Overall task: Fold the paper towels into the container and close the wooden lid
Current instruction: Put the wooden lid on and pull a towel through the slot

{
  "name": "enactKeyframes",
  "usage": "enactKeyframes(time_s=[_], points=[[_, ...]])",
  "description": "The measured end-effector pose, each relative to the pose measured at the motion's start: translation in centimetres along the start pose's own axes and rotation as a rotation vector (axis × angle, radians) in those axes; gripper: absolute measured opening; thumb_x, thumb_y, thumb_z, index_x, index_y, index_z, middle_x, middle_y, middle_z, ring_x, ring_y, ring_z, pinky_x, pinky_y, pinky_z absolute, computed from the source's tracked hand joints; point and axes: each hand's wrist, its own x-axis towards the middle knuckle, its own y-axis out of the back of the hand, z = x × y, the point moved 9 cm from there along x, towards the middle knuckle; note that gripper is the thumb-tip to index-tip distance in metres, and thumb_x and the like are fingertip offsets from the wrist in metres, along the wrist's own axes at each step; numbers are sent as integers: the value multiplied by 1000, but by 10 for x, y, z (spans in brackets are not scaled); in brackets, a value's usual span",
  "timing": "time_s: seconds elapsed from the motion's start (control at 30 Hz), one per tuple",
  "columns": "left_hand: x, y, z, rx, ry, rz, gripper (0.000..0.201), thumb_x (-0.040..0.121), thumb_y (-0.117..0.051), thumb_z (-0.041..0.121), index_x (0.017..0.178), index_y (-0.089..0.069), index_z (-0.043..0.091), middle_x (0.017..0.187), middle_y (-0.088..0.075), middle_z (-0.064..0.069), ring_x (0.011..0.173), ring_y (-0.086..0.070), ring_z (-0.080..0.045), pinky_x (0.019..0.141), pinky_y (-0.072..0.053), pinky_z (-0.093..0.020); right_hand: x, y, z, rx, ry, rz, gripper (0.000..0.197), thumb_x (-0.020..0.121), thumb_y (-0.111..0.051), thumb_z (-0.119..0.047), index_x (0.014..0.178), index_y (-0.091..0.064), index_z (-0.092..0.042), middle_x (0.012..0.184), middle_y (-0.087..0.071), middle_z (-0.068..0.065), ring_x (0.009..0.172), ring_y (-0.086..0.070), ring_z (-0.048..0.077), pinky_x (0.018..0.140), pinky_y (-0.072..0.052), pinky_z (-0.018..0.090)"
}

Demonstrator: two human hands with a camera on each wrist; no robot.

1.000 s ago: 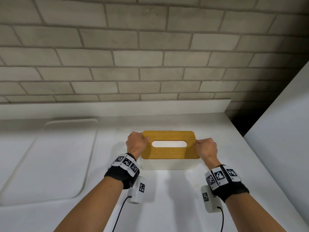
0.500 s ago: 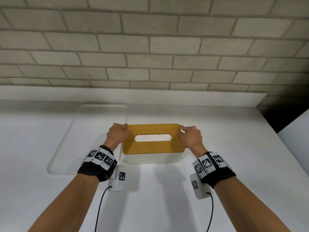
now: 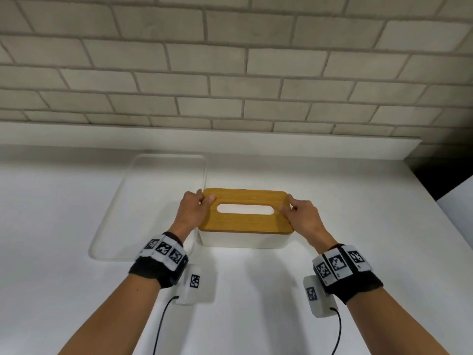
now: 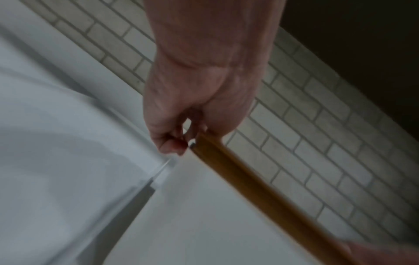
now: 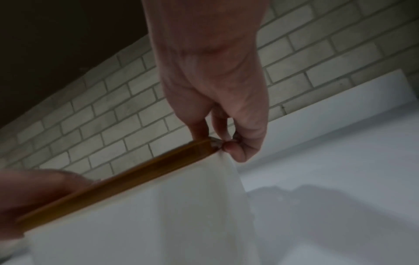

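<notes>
- Pale brick wall (image 3: 230, 73) behind, white worktop (image 3: 243, 290) below, with a low white ledge along the wall's foot.
- Clear flat tray (image 3: 153, 201) on the worktop, left of the container, its right edge just beside the left hand.
- White container (image 3: 243, 239) standing on the worktop, centre of the head view.
- Wooden lid (image 3: 245, 221) lying flat on top of the container, with an oval slot (image 3: 245, 209) in its middle showing white inside.
- Left hand (image 3: 192, 213) at the lid's left end: grip grasping the lid, thumb on top, fingers curled at the edge (image 4: 172, 143).
- Right hand (image 3: 304, 216) at the lid's right end: grip grasping the lid likewise, thumb on top, fingers curled round the corner (image 5: 235, 148).
- Black wristbands with black-and-white markers on both wrists, a small white box with a cable hanging under each.
- Paper towels themselves not clearly told apart; only white visible through the slot.
</notes>
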Motion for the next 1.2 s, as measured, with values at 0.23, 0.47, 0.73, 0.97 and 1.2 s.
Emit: enactKeyframes(time_s=[0.23,0.47,0.73,0.97,1.2], points=[[-1,-8,-5,-41,-90,-196,26,100,-47,28,107,-64,9,101,-60,-3,95,-58,-18,72,-42,-19,3,-6,14,95,5,-35,54,97,-50,-38,147,-35,-22,101,-55,9,95,-55,26,86,-52,42],[3,-12,-11,-40,-100,-146,31,101,-43,29,112,-61,7,116,-55,-13,107,-55,-25,78,-42,-25,0,-8,4,12,144,-67,51,100,-41,-38,148,-31,-25,96,-50,5,86,-50,19,76,-43,31],[-3,-18,-23,-101,1,-341,55,95,-54,36,146,-34,29,138,-43,-2,123,-46,-27,89,-40,-32,-14,-9,19,312,170,-328,47,91,-63,-35,136,-50,-34,88,-50,3,58,-45,12,69,-39,32],[-2,-20,-21,-61,-8,-292,54,98,-50,34,148,-32,29,138,-43,-2,125,-45,-23,97,-40,-33,-6,-20,28,293,79,-330,63,98,-50,-32,151,-16,-30,86,-47,2,60,-44,15,64,-41,31],[2,-20,-22,-67,5,-254,44,98,-52,28,141,-44,25,132,-51,-3,115,-50,-19,92,-41,-30,1,-21,36,442,-42,-197,36,102,-38,-26,136,-49,-32,67,-35,1,60,-32,16,50,-31,29]])
